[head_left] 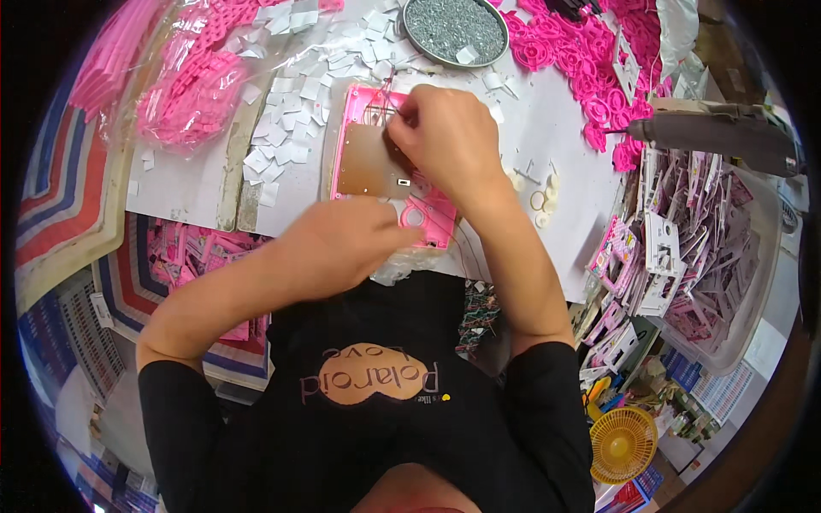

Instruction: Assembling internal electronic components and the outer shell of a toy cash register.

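Note:
A pink plastic casing [338,162] lies on the white table in front of me, with a brown flat board [368,162] inside it. Thin dark red wires [382,96] run over its far end. Closed, my right hand [453,137] bends over the casing's far right part, fingertips beside the wires; what they pinch is hidden. My left hand [346,244] hovers at the near end, its fingers curled together by a round opening [415,217] in the casing. I cannot see whether anything is between them.
Small white paper pieces [286,120] are scattered at the left. Beyond the casing stands a round tray of small metal screws [455,30]. Pink parts [564,43] lie at the far right, near a grey electric screwdriver [718,137]. A plastic tub [753,291] holds many flat panels.

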Motion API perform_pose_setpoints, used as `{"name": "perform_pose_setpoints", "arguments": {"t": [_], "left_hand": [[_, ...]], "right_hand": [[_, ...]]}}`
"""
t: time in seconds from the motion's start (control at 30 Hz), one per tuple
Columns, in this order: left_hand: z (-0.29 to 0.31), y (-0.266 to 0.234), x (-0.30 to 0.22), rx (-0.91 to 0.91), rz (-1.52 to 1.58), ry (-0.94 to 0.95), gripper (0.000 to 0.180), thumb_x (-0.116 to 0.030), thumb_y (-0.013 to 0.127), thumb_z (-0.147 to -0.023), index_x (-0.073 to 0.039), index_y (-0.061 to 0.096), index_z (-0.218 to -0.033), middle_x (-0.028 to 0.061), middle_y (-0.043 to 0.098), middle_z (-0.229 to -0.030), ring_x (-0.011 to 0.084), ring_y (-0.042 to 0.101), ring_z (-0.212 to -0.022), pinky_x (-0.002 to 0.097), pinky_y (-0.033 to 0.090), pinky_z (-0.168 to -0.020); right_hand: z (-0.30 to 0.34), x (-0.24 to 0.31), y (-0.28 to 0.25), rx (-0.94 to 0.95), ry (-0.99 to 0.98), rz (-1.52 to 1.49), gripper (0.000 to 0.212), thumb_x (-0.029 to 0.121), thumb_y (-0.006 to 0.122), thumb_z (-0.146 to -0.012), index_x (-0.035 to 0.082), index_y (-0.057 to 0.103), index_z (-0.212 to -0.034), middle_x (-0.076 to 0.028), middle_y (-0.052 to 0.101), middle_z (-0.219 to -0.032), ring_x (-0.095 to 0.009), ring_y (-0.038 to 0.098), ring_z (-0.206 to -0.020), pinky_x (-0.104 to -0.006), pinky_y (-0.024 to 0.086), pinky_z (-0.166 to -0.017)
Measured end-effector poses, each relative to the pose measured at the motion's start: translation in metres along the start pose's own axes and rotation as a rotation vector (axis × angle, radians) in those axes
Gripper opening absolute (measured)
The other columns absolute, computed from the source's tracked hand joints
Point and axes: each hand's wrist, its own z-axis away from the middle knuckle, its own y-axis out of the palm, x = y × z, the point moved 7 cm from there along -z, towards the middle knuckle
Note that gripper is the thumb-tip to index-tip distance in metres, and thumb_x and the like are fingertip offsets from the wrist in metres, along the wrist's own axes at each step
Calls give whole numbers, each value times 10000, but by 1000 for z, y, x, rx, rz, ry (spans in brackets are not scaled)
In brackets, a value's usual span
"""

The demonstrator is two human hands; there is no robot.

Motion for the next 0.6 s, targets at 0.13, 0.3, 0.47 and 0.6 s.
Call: {"name": "perform_pose_setpoints", "arguments": {"t": [0.13,0.3,0.47,0.6], "left_hand": [[-16,-50,61,-309,73,-408,238,-141,635,-880,-35,691,-1085,144,673,-965,325,669,-875,408,536,-769],[-45,-64,86,-461,-174,-331,262,-225,675,-854,-44,719,-1038,135,654,-934,327,666,-898,425,532,-789],[-51,-59,95,-407,-205,-351,294,-249,693,-847,-83,748,-1082,123,636,-903,322,659,-886,417,530,-780],[-52,-58,99,-449,-144,-333,272,-246,709,-837,-121,771,-1071,104,635,-891,305,648,-842,418,525,-755]], "right_hand": [[10,-8,-1,-34,74,-205,201,206,695,-793,5,682,-795,-177,694,-731,-366,684,-687,-453,536,-650],[21,-9,-2,-155,128,-359,177,176,683,-789,4,646,-812,-163,674,-709,-365,657,-654,-454,525,-636],[26,-21,6,-147,232,-698,136,132,694,-784,37,626,-852,-106,670,-721,-298,653,-658,-414,524,-620],[38,13,-7,-255,-263,-285,118,89,731,-775,97,683,-883,-49,674,-832,-213,648,-725,-323,526,-629]]}}
